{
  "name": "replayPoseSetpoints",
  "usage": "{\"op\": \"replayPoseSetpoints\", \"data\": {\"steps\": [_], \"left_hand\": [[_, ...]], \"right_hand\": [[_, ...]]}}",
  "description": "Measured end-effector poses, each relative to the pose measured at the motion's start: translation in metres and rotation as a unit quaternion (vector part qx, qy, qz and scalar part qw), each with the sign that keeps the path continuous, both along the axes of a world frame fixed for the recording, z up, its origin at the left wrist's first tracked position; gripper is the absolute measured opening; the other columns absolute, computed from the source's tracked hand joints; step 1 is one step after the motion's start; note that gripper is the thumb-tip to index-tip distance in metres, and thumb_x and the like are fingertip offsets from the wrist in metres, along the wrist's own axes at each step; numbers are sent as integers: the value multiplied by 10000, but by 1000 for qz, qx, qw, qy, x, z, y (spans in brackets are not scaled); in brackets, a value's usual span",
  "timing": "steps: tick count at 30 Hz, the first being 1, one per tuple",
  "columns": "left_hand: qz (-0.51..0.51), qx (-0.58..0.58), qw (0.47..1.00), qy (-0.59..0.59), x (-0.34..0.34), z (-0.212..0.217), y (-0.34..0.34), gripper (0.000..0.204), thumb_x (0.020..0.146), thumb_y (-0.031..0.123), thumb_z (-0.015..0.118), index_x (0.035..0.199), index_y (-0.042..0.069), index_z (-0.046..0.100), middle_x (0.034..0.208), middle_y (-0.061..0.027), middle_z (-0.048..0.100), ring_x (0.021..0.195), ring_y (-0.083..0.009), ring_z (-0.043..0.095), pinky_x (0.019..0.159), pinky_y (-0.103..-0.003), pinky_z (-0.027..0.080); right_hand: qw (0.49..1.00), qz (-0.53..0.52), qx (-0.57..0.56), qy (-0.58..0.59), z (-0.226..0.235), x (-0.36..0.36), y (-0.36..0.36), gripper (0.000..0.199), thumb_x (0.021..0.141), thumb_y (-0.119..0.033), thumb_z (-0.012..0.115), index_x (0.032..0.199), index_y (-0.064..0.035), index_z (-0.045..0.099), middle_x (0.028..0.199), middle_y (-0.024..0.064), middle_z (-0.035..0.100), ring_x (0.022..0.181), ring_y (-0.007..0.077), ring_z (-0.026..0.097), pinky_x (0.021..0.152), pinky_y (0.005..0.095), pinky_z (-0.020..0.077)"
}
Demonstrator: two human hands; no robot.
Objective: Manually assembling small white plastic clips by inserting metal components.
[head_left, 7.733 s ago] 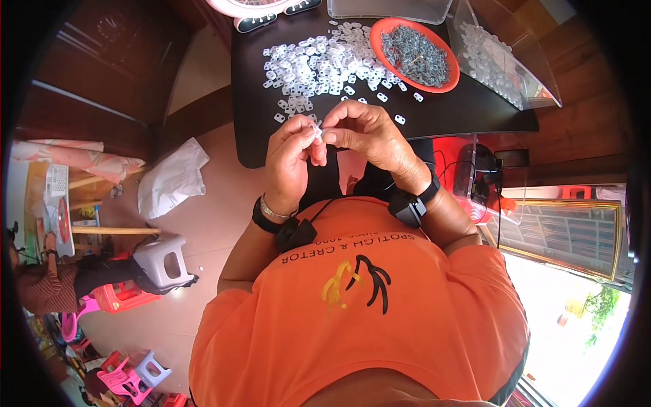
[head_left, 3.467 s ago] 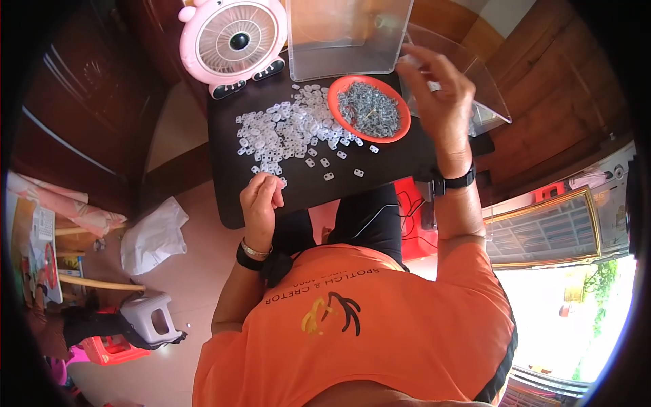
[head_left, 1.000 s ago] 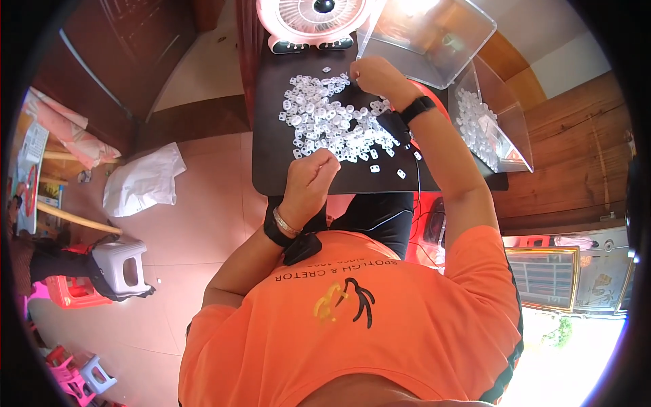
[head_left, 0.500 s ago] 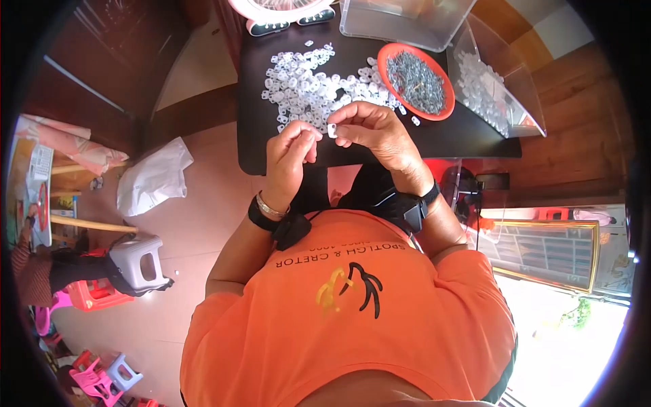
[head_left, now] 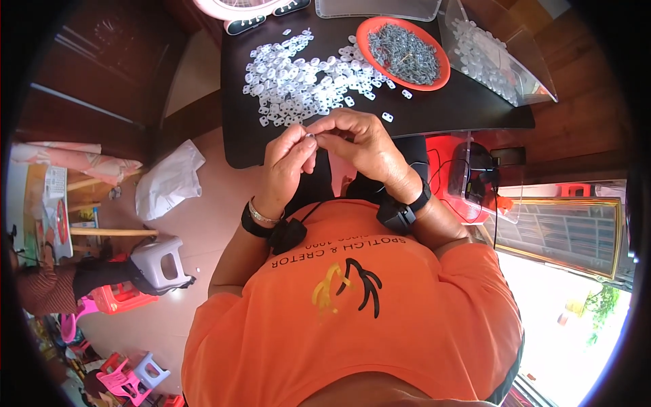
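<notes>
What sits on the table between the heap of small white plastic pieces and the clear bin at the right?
In the head view, an orange bowl of small grey metal parts sits between the white pieces and the clear bin on the black table.

A black table point(head_left: 468, 102) carries pale translucent-white plastic pieces point(head_left: 298, 78) and an orange-red bowl point(head_left: 434, 78) of grey metal bits point(head_left: 403, 53), beside a pink fan point(head_left: 237, 7), above an orange shirt point(head_left: 380, 319) with black-and-yellow print.

Black table point(head_left: 441, 108) — white clips point(head_left: 298, 74), red bowl point(head_left: 434, 81)
</notes>
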State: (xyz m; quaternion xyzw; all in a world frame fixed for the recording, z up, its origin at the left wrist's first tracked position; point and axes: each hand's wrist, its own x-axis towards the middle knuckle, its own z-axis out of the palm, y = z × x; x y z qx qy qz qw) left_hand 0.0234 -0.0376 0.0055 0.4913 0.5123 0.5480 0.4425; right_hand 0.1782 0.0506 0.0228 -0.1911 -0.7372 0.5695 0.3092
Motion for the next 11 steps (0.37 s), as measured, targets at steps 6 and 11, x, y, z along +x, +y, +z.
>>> {"op": "replayPoseSetpoints", "data": {"steps": [6,11], "left_hand": [[16,-50,997,-64,5,2,0,189,928,175,494,843,23,570,622,-6,516,542,-71,458,522,-207,337],[-38,-70,995,-57,4,-3,2,215,915,219,519,845,25,579,631,-15,534,546,-84,493,534,-202,369]], "right_hand": [[995,-19,98,11,-5,7,-4,283,786,40,696,1059,-33,675,894,69,628,815,160,651,726,264,520],[987,-28,161,-5,-4,19,-2,287,782,31,702,1059,-40,682,919,77,639,801,195,671,688,266,535]]}}
